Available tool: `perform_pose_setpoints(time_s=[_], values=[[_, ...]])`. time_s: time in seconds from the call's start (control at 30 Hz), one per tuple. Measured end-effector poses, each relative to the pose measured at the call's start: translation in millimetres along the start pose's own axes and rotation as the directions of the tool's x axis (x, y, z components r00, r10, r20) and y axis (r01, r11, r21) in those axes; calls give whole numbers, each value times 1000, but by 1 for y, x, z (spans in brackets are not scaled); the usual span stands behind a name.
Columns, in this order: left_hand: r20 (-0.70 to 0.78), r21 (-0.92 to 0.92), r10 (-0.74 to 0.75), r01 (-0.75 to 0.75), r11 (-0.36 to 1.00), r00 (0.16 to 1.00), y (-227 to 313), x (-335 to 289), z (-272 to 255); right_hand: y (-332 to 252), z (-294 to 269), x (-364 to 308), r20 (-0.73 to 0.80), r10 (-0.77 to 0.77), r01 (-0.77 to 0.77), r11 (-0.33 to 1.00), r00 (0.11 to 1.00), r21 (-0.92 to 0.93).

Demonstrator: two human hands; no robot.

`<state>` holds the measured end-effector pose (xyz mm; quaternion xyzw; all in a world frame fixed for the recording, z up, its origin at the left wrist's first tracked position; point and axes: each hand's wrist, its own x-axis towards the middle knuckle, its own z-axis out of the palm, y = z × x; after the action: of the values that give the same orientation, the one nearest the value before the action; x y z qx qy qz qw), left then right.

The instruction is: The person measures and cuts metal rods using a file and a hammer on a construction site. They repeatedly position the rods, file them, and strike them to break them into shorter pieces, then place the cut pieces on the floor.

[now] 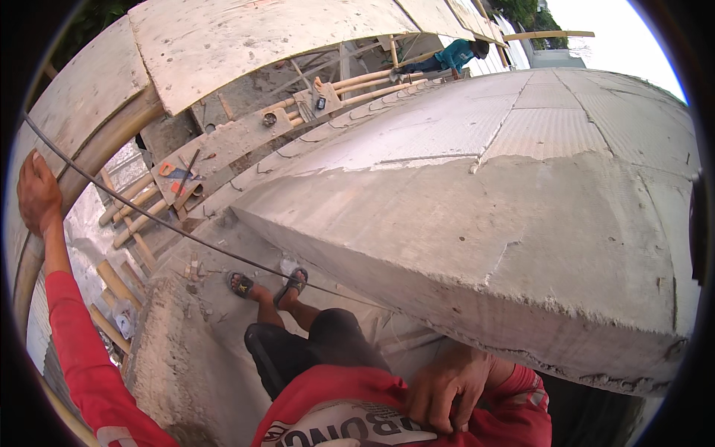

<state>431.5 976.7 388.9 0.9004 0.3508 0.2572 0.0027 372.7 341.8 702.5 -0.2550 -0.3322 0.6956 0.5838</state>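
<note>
At the far left, my left hand (39,195) rests against the pale overhead panel (74,97), beside its curved wooden edge beam (112,138). Its fingers lie stretched along the surface, holding nothing I can see. My right hand (449,389) is bent in at the front of my red shirt (339,384), just below the concrete slab's near edge (477,320). Those fingers are curled and pressed together; what they hold, if anything, is hidden. A thin dark cable or rod (197,238) runs slantwise from beside my left hand down to the slab's side.
A hand saw (179,173) and a dark bar (188,171) lie on a plank over bamboo poles (141,201). Farther along sit a small round container (269,119) and an orange-and-dark tool (320,95). Another person (454,56) crouches at the slab's far end. Rough concrete (175,350) flanks my sandalled feet.
</note>
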Motion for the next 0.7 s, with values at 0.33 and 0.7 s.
perform_pose_setpoints(time_s=[0.33,0.7], values=[[-35,9,50,-50,999,998,-5,1,3,-5,8,-37,76,348,-356,901,934,247],[-53,26,44,-42,999,998,0,-1,0,-16,-15,26,-100,226,-240,958,969,-160]])
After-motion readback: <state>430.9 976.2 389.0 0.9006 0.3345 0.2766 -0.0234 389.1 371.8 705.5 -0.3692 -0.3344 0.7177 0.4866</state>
